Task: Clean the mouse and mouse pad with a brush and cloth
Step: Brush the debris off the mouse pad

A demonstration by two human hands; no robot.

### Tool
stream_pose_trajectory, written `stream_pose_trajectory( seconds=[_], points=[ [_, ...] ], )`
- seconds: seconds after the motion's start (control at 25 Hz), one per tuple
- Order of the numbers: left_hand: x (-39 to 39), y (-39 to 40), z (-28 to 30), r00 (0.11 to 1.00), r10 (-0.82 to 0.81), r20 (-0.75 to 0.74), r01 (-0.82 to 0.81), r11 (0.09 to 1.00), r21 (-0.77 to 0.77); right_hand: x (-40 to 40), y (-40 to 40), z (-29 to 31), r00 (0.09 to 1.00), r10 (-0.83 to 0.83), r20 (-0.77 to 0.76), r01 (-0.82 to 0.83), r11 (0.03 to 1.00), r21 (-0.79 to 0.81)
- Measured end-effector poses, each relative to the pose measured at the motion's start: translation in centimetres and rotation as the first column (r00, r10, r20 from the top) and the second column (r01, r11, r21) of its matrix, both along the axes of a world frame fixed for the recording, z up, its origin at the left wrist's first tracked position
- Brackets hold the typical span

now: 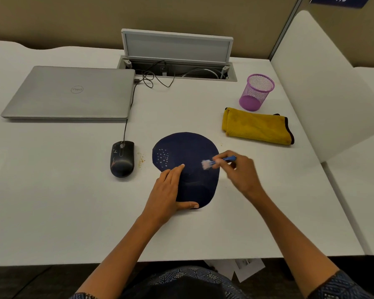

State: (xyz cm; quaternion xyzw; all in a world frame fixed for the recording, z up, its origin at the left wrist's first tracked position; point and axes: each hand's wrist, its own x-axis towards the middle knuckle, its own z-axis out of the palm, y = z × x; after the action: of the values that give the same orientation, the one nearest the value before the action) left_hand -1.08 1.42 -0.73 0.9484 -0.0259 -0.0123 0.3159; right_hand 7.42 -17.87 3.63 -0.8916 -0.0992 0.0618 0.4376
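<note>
From your head camera: your left hand (pixel 167 192) lies flat, fingers straight and together, pressing the dark blue mouse pad (pixel 190 156) onto the counter (pixel 73 201). Your right hand (pixel 241 171) has its fingers pinching the blue brush (pixel 218 161), bristles on the pad. The mouse (pixel 122 158) sits left of your left fingers; the yellow cloth (pixel 257 126) lies beyond your right fingers.

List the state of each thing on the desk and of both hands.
Laptop: closed.
Cable hatch: lid up.
Mouse: plugged in, untouched.
Mouse pad: flat under the left hand.
Brush: gripped by the right hand, bristles on pad.
Cloth: folded, unused.
Pen cup: upright.
</note>
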Motion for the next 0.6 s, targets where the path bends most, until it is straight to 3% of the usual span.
stream_pose_trajectory(
  seconds=[0.08, 0.16, 0.28, 0.4, 0.48, 0.6],
  points=[
    [0.0, 0.0, 0.1, 1.0, 0.004, -0.014, -0.004, 1.0, -0.023, -1.3, 2.0, -0.4, 0.983, 0.157, -0.095, -0.15, 0.985, 0.08],
    [0.1, 0.0, 0.2, 1.0, 0.002, -0.019, -0.003, 0.999, -0.037, -1.3, 2.5, -0.9, 0.978, 0.177, -0.112, -0.173, 0.984, 0.042],
    [0.1, 0.0, 0.2, 1.0, 0.005, -0.025, -0.006, 0.999, -0.041, 0.6, 0.5, -0.7, 1.0, 0.001, -0.029, -0.005, 0.988, -0.153],
    [0.0, 0.0, 0.3, 1.0, 0.012, -0.027, -0.013, 0.999, -0.044, 2.1, -2.1, 0.1, 0.982, -0.173, 0.075, 0.188, 0.916, -0.354],
    [0.2, 0.0, 0.4, 0.999, 0.007, -0.033, -0.008, 0.999, -0.032, 1.7, -1.7, 0.2, 0.991, -0.117, 0.067, 0.129, 0.968, -0.215],
    [0.4, -0.1, 0.6, 0.999, -0.004, -0.046, 0.004, 1.0, 0.009, -0.9, 1.0, -0.2, 0.976, 0.2, -0.086, -0.198, 0.98, 0.028]
  ],
)
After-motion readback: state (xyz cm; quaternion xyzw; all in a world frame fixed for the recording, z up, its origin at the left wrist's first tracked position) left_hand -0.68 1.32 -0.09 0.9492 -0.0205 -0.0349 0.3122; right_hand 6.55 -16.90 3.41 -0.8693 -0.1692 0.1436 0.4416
